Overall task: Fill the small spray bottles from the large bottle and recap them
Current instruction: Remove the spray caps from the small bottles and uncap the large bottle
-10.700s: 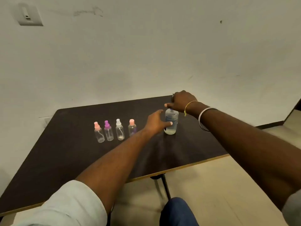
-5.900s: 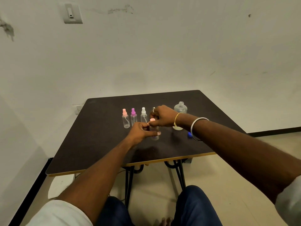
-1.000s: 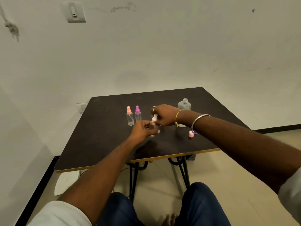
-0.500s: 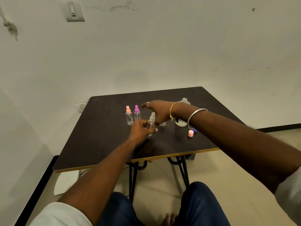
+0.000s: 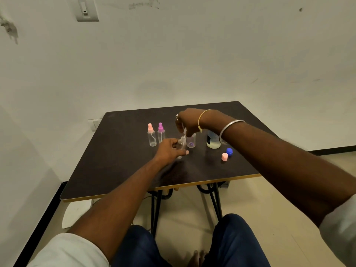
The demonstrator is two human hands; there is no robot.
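My left hand (image 5: 170, 150) grips a small clear spray bottle (image 5: 181, 146) standing on the dark table (image 5: 119, 160). My right hand (image 5: 189, 121) pinches its white spray top (image 5: 184, 132) and holds it lifted just above the bottle's neck. Right behind stands an uncapped small bottle (image 5: 191, 140). To the left stand two capped small bottles, one with a pink top (image 5: 151, 136) and one with a purple top (image 5: 161, 134). The large bottle (image 5: 212, 140) stands uncapped to the right, partly hidden by my right wrist. A pink spray cap (image 5: 224, 156) and a blue cap (image 5: 229, 151) lie near it.
The table's yellow front edge (image 5: 192, 185) runs across below my forearms. A white wall stands behind the table with a switch plate (image 5: 85, 9) high up. My knees in blue trousers (image 5: 231, 243) sit under the near edge.
My right hand has closed on the white spray top and lifted it off the bottle that my left hand grips. The other bottles and caps have not moved.
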